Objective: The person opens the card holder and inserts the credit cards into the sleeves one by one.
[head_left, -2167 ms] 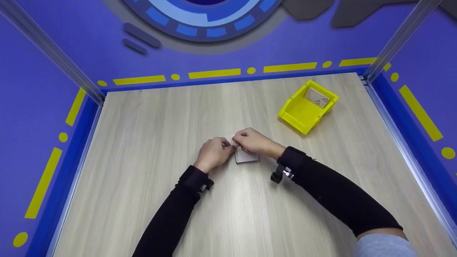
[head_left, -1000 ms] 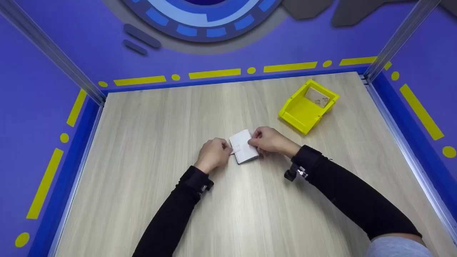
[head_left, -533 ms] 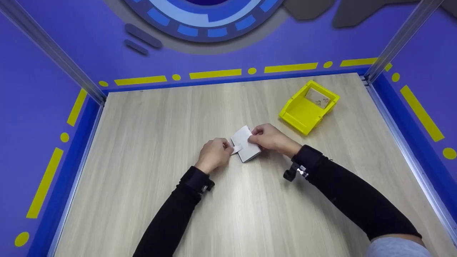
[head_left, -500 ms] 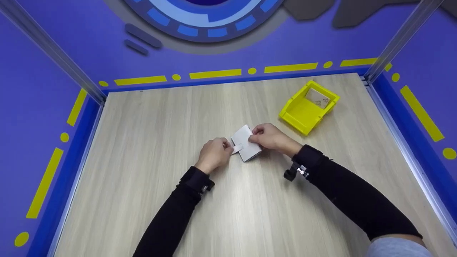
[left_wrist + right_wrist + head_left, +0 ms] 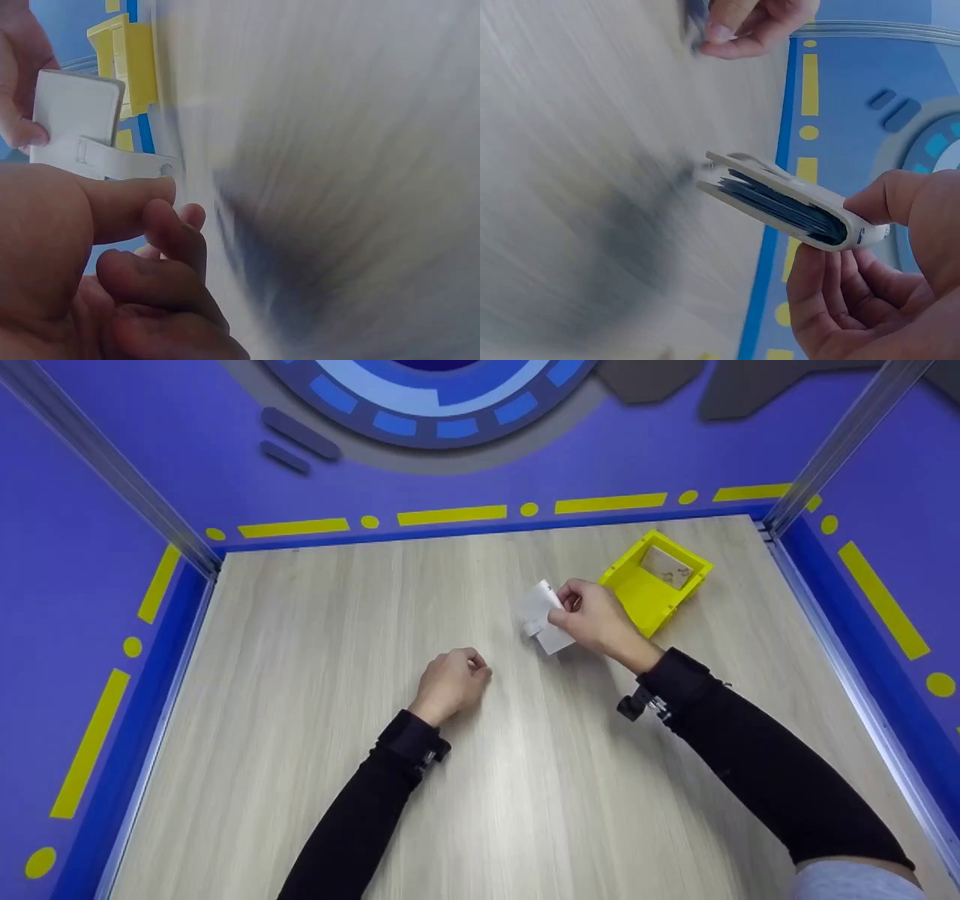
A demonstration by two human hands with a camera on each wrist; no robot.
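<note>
A small white card holder (image 5: 553,636) is raised above the table in my right hand (image 5: 600,619). The thumb lies on one cover and the fingers on the other, gripping it by its spine. Dark inner leaves (image 5: 780,206) show between the covers in the right wrist view. The closing strap (image 5: 135,163), with a round snap near its end, sticks out loose from the cover. My left hand (image 5: 450,682) rests on the table at centre-left, fingers loosely curled, holding nothing. Part of the holder's far cover is hidden.
A yellow bin (image 5: 637,592) stands at the back right, just beyond my right hand. Inside it, a beige piece (image 5: 667,567) with brown print leans against the rear wall. Blue-purple panels (image 5: 465,495) enclose the wooden tabletop (image 5: 337,615) at the back and sides.
My right hand has lifted the card holder and carried it toward the back right, closer to the bin. The left hand has let go of the strap and stayed in place.
</note>
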